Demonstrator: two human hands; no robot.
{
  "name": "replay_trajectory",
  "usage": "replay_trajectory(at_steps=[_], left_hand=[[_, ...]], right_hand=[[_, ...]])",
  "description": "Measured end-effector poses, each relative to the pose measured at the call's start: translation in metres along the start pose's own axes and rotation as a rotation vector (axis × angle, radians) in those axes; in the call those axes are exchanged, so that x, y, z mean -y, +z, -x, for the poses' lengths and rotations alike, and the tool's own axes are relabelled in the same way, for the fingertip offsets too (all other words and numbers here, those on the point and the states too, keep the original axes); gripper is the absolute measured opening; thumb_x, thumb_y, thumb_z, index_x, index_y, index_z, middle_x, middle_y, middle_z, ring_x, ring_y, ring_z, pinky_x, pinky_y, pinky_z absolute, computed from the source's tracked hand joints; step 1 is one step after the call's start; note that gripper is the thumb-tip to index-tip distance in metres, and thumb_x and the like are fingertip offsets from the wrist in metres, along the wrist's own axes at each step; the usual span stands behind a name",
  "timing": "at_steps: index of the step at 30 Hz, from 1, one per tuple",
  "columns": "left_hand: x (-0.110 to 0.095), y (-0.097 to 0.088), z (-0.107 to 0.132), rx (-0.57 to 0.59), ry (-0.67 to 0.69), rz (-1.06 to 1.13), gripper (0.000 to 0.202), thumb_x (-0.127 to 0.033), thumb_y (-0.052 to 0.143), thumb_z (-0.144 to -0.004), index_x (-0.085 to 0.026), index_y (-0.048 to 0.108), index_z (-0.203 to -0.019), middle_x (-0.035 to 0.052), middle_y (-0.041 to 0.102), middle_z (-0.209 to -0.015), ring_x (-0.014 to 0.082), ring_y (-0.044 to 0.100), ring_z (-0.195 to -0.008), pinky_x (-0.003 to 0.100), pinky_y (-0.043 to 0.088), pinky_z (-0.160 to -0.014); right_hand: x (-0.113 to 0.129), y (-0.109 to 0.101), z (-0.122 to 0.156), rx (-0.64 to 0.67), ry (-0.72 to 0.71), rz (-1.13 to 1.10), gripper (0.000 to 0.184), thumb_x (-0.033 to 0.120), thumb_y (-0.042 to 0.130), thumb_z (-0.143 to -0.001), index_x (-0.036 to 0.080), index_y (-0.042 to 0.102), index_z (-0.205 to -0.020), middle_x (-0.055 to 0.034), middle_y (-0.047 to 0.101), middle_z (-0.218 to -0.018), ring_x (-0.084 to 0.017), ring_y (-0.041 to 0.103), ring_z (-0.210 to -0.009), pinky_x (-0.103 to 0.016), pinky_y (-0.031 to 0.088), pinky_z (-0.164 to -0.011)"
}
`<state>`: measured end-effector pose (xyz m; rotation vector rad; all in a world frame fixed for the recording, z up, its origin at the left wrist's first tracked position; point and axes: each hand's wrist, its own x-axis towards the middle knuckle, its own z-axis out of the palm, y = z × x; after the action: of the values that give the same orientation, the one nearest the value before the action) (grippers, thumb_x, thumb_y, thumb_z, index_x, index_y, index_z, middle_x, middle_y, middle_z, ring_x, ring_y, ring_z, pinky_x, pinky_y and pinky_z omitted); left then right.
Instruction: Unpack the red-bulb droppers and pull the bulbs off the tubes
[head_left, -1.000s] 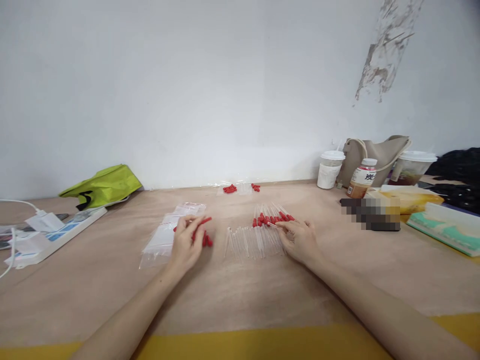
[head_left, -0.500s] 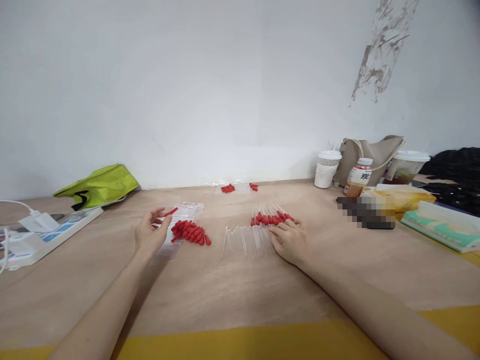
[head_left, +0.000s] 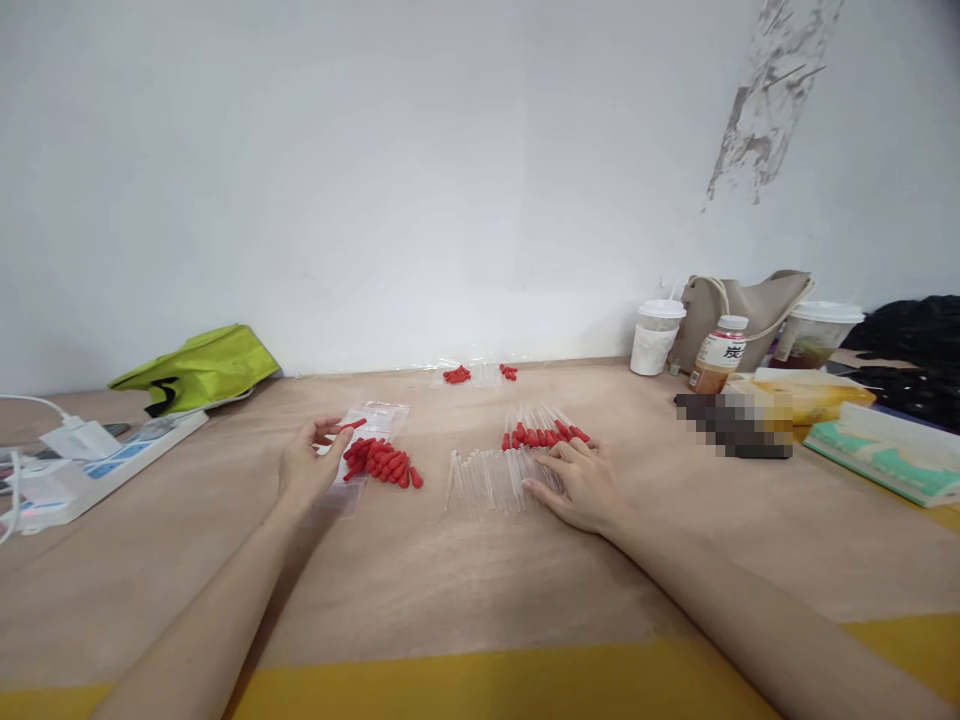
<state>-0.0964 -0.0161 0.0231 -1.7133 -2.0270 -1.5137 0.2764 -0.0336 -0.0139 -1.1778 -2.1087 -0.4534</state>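
My left hand (head_left: 313,462) pinches a red rubber dropper bulb (head_left: 352,425) between thumb and fingers. Just right of it, a pile of red dropper bulbs (head_left: 384,462) lies partly on a clear plastic zip bag (head_left: 379,415). My right hand (head_left: 581,485) rests at the right end of a row of clear glass dropper tubes (head_left: 487,480), thumb and fingers apart and touching the tubes. Whether a tube lies under the fingertips is hard to see. Behind that row are glass droppers fitted with red bulbs (head_left: 544,437), their tubes pointing toward the wall.
By the wall lie a clear bag with red bulbs (head_left: 456,375) and a smaller red group (head_left: 508,372). On the left are a power strip (head_left: 112,470) and a green pouch (head_left: 202,370). Cups, a bottle (head_left: 718,355), a bag and a tissue pack (head_left: 885,455) stand right.
My right thumb has moved left over the glass tubes, spreading away from the fingers. My left hand has shifted slightly right, still holding the red dropper bulb.
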Motion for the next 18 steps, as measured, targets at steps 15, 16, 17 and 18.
replay_trajectory(at_steps=[15,16,17,18], left_hand=[[0.0026,0.0061,0.002,0.155,0.087,-0.208,0.028,-0.047,0.047,-0.072,-0.024,0.063,-0.077,0.0009,0.066,-0.084,0.0199,0.056,-0.077,0.026,0.04,-0.06],[0.0021,0.0052,0.0016,0.131,0.08,-0.197,0.029,-0.047,0.046,-0.073,-0.023,0.063,-0.078,0.0013,0.065,-0.085,0.02,0.056,-0.077,0.026,0.04,-0.062],[0.0012,0.0044,0.0013,0.105,0.074,-0.19,0.029,-0.046,0.046,-0.074,-0.023,0.062,-0.079,0.0016,0.065,-0.085,0.02,0.056,-0.077,0.027,0.04,-0.064],[0.0001,0.0036,0.0011,0.074,0.071,-0.188,0.029,-0.046,0.045,-0.075,-0.022,0.062,-0.079,0.0019,0.065,-0.084,0.0202,0.056,-0.077,0.028,0.041,-0.065]], right_hand=[[-0.0044,0.0018,0.0004,-0.119,0.114,-0.034,0.023,0.041,0.051,-0.079,0.024,0.066,-0.08,-0.0016,0.06,-0.074,-0.015,0.052,-0.076,-0.033,0.022,-0.08],[-0.0058,0.002,0.0005,-0.116,0.127,-0.032,0.021,0.039,0.051,-0.079,0.024,0.066,-0.079,-0.0014,0.06,-0.075,-0.015,0.053,-0.076,-0.033,0.022,-0.079],[-0.0077,0.0023,0.0004,-0.111,0.146,-0.034,0.019,0.037,0.051,-0.079,0.024,0.066,-0.079,-0.0012,0.061,-0.075,-0.015,0.053,-0.076,-0.034,0.022,-0.079],[-0.0102,0.0028,-0.0002,-0.102,0.168,-0.039,0.017,0.034,0.051,-0.079,0.025,0.066,-0.078,-0.001,0.062,-0.076,-0.015,0.053,-0.076,-0.034,0.023,-0.078]])
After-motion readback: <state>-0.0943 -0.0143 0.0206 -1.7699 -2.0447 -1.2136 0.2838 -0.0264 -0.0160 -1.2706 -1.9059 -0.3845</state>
